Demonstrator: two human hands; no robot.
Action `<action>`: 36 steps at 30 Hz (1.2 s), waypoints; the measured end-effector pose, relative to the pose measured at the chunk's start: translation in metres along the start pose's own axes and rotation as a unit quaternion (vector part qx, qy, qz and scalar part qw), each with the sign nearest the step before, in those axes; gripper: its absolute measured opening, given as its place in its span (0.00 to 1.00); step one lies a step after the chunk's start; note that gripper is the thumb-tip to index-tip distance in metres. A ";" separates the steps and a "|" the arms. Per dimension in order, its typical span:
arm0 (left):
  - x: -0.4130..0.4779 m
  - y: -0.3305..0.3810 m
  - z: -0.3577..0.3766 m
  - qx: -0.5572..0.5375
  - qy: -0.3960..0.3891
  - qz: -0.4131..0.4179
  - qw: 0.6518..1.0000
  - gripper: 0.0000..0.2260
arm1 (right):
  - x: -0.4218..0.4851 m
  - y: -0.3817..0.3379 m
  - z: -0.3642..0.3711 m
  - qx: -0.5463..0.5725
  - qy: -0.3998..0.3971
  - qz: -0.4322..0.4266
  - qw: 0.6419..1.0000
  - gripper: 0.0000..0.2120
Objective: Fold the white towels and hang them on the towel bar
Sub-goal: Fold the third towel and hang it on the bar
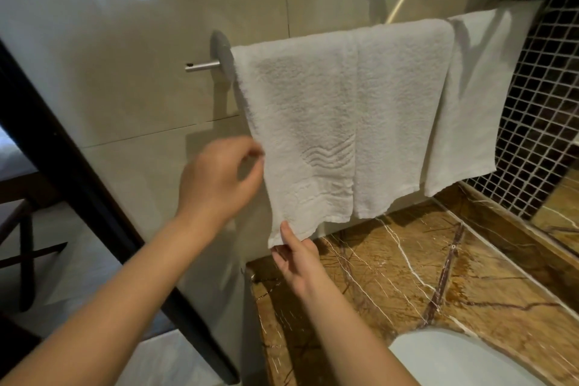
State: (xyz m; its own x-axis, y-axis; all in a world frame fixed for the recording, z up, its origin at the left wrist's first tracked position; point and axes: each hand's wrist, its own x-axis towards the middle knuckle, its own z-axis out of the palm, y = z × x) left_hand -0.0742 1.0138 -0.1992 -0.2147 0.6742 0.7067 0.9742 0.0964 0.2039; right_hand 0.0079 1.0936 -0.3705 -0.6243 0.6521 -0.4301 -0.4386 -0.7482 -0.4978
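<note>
Pinching with right hand (pixel 297 257) lower corner of terry towel (pixel 307 122) hung lengthwise down from towel bar (pixel 203 66); grip of left hand (pixel 219 179) unclear.

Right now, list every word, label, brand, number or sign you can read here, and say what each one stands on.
None: no readable text in this view.
The front white towel carries only a woven wavy pattern, no letters.
The towel bar mount, the marble counter and the mosaic tiles are unmarked.
</note>
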 end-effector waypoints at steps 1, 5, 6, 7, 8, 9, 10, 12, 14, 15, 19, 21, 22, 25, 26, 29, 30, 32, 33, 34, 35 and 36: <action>0.015 0.006 -0.010 0.016 0.041 0.038 0.998 0.04 | 0.000 -0.001 0.000 -0.006 -0.003 0.002 1.000 0.18; 0.081 0.018 -0.039 0.069 0.105 0.149 0.981 0.07 | 0.000 -0.003 0.002 0.004 -0.001 0.011 1.000 0.19; 0.097 0.019 -0.042 0.082 0.081 0.153 0.981 0.09 | 0.001 -0.003 0.003 0.008 0.002 0.012 1.000 0.19; 0.113 0.018 -0.042 0.090 0.047 0.148 0.984 0.11 | 0.001 -0.003 0.004 0.016 0.004 0.011 1.000 0.19; 0.126 0.017 -0.041 0.092 0.010 0.136 0.986 0.13 | 0.002 -0.003 0.006 0.027 0.005 0.009 1.000 0.18; 0.138 0.015 -0.039 0.089 -0.028 0.117 0.989 0.15 | 0.002 -0.003 0.007 0.041 0.005 0.004 0.999 0.18; 0.146 0.012 -0.036 0.084 -0.060 0.101 0.989 0.15 | 0.003 -0.003 0.008 0.052 0.006 -0.001 0.999 0.18; 0.152 0.009 -0.030 0.078 -0.089 0.099 0.988 0.14 | 0.005 -0.002 0.010 0.059 0.011 -0.006 0.998 0.17; 0.151 0.006 -0.029 0.069 -0.071 0.110 0.989 0.13 | 0.005 -0.002 0.012 0.053 0.015 -0.004 0.998 0.17; 0.149 0.004 -0.030 0.062 -0.055 0.112 0.990 0.13 | 0.006 -0.001 0.012 0.049 0.016 -0.003 0.999 0.17; 0.144 0.002 -0.029 0.066 -0.017 0.110 0.992 0.13 | 0.009 -0.004 0.009 0.039 0.018 -0.007 0.999 0.18; 0.144 0.004 -0.029 0.076 -0.009 0.110 0.991 0.13 | 0.013 -0.008 0.005 0.038 0.024 -0.006 0.999 0.18; 0.145 0.005 -0.029 0.081 -0.008 0.109 0.991 0.13 | 0.014 -0.010 0.003 0.036 0.028 -0.005 0.999 0.17; 0.149 0.008 -0.031 0.096 -0.023 0.103 0.990 0.13 | 0.018 -0.017 -0.004 0.008 0.023 -0.003 1.000 0.14; 0.151 0.009 -0.031 0.099 -0.034 0.100 0.989 0.13 | 0.017 -0.019 -0.006 0.002 0.015 -0.003 1.000 0.14; 0.156 0.014 -0.030 0.109 -0.057 0.104 0.987 0.13 | 0.017 -0.023 -0.010 0.015 -0.013 0.002 1.000 0.16; 0.158 0.016 -0.029 0.110 -0.060 0.106 0.986 0.14 | 0.017 -0.024 -0.011 0.022 -0.017 0.007 1.000 0.17; 0.160 0.021 -0.026 0.103 -0.060 0.108 0.987 0.14 | 0.018 -0.023 -0.014 0.033 -0.016 0.012 0.999 0.19; 0.160 0.023 -0.025 0.096 -0.059 0.108 0.988 0.13 | 0.019 -0.022 -0.016 0.035 -0.013 0.014 0.999 0.20; 0.161 0.025 -0.024 0.091 -0.059 0.111 0.988 0.13 | 0.019 -0.021 -0.017 0.032 -0.009 0.017 0.999 0.21; 0.161 0.026 -0.023 0.090 -0.057 0.115 0.988 0.12 | 0.020 -0.019 -0.018 0.025 -0.006 0.020 0.999 0.22; 0.162 0.026 -0.022 0.093 -0.054 0.120 0.987 0.12 | 0.021 -0.016 -0.019 0.016 -0.005 0.023 1.000 0.24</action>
State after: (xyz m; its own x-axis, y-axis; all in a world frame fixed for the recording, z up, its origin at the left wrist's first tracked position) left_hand -0.0851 1.1093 -0.0649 0.0223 0.7677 0.6404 0.9941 0.0511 -0.0958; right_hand 0.0143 1.1218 -0.3855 -0.6500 0.6161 -0.4449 -0.4301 -0.7809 -0.4531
